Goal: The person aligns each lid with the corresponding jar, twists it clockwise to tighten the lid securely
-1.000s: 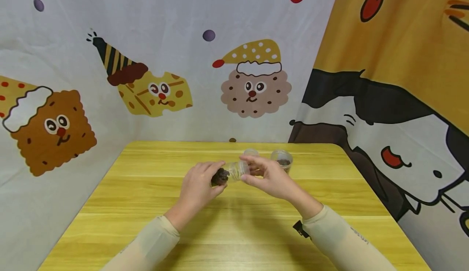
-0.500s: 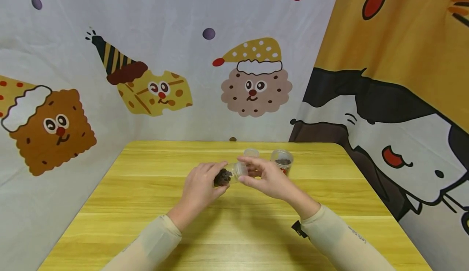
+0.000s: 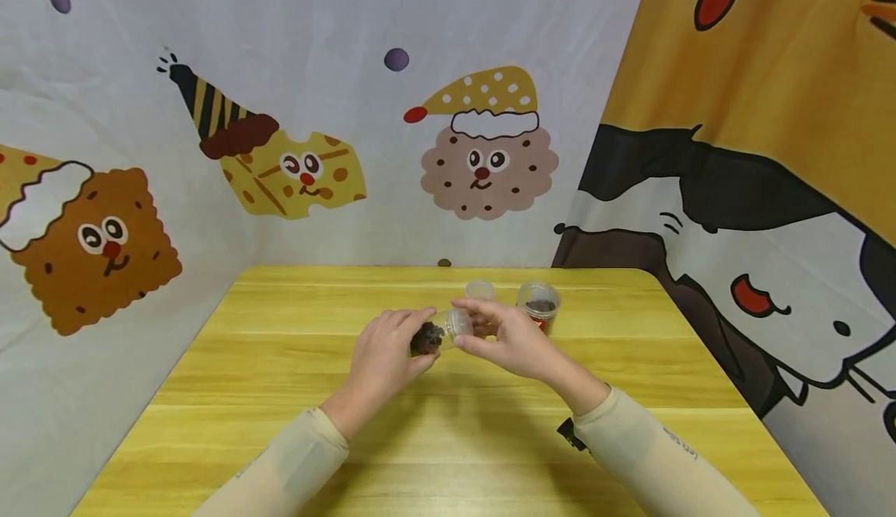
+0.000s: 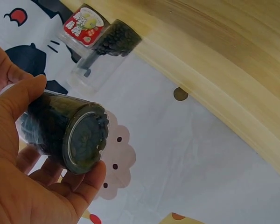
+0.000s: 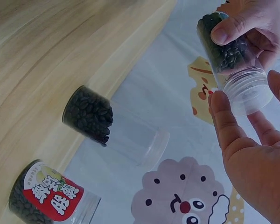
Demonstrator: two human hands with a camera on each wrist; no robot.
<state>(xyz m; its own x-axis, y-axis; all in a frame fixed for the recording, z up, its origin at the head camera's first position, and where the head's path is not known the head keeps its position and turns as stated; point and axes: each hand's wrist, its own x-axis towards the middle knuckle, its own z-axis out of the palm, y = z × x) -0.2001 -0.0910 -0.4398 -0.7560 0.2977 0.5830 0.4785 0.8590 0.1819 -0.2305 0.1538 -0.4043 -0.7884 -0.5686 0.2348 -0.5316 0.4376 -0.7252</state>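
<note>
My left hand (image 3: 387,354) holds a clear plastic jar (image 4: 67,126) partly filled with dark seeds. The jar is tilted on its side above the table, its base towards the left palm and its mouth towards the right. My right hand (image 3: 514,342) has its thumb and fingers around the translucent screw lid (image 5: 252,93) at the jar's mouth. In the right wrist view, the threaded neck shows beside the lid. The left wrist view shows the jar's round base, with left fingertips (image 4: 95,175) beneath it.
Behind the right hand, a jar with a red label (image 5: 56,193) and dark seeds stands on the wooden table (image 3: 315,424). Left of it is another seed jar (image 5: 88,114) with a pale top (image 3: 480,290). A cartoon-printed cloth (image 3: 315,19) hangs along the table's back and sides.
Both hands have drawn slightly closer together, and less of the jar's neck shows between the left hand and the lid. The head view has tilted slightly. The two standing jars stay put.
</note>
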